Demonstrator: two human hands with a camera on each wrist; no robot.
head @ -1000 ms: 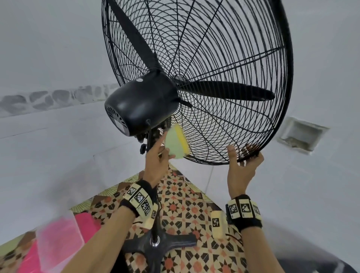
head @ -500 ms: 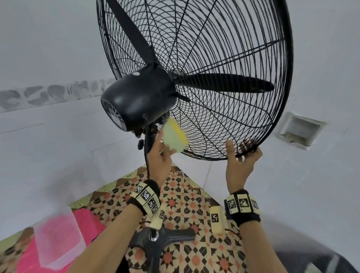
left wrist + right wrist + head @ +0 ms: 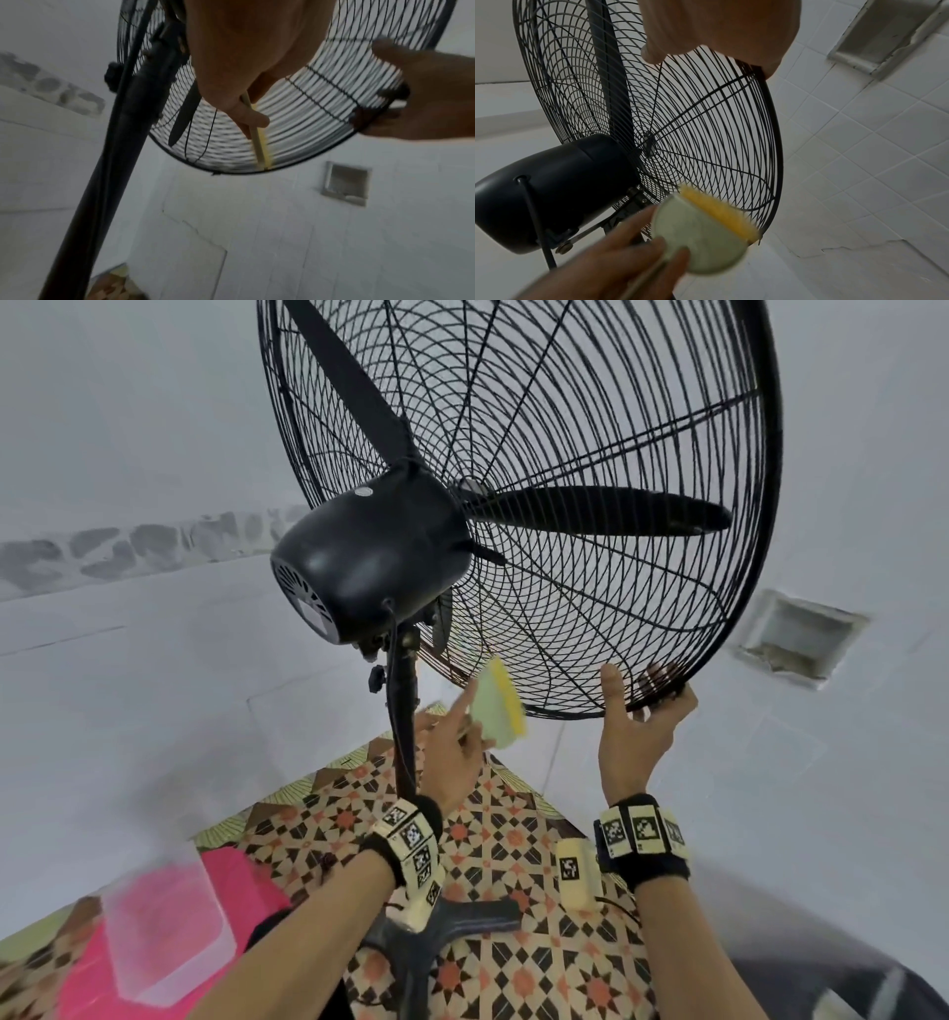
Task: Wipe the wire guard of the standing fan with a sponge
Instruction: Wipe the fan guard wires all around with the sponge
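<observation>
The black standing fan's wire guard fills the upper head view, tilted, with the motor housing behind it. My left hand pinches a green and yellow sponge by one end. The sponge's yellow face lies against the rear guard's lower wires near the bottom rim. My right hand grips the guard's bottom rim to the right, thumb up. In the left wrist view the sponge shows edge-on against the guard. In the right wrist view the sponge touches the guard low down.
The fan's pole stands just left of my left hand, and its cross base sits on patterned floor tiles. A clear plastic tub rests on a pink cloth at lower left. A recessed niche is in the white tiled wall.
My left hand has slid the sponge down and to the right along the rear guard, from beside the pole toward the bottom rim. My right hand keeps its hold on the rim.
</observation>
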